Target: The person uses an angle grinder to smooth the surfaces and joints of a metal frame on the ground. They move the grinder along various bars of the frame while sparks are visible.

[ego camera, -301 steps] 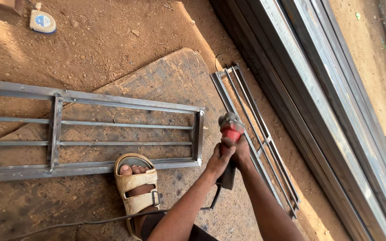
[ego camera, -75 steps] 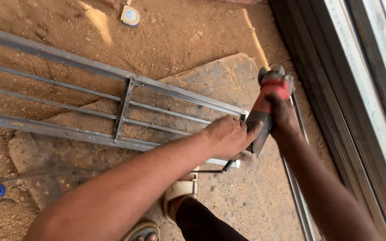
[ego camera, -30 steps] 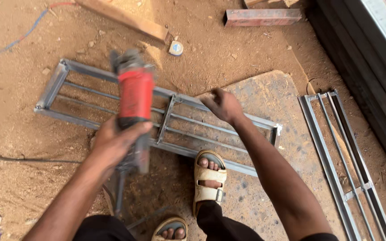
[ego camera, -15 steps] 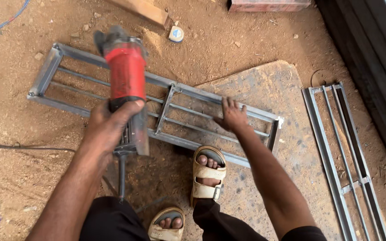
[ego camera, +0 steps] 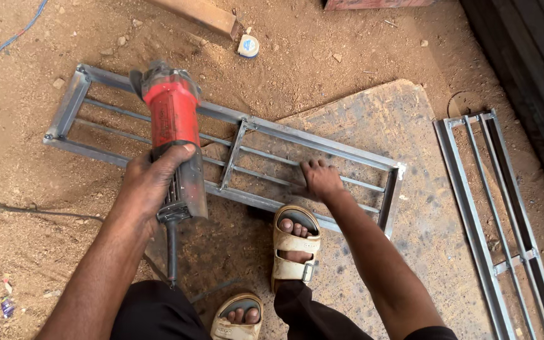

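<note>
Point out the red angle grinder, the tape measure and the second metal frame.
red angle grinder (ego camera: 172, 119), head view, red body.
tape measure (ego camera: 248, 45), head view, round case.
second metal frame (ego camera: 473, 220), head view, left rail.

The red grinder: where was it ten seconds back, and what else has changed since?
Then both hands held the red grinder over the narrow frame by the wall. Now the left hand alone grips it above the long metal frame, and the right hand has let go and presses on that frame's bars. One sandalled foot remains at the frame's edge.
</note>
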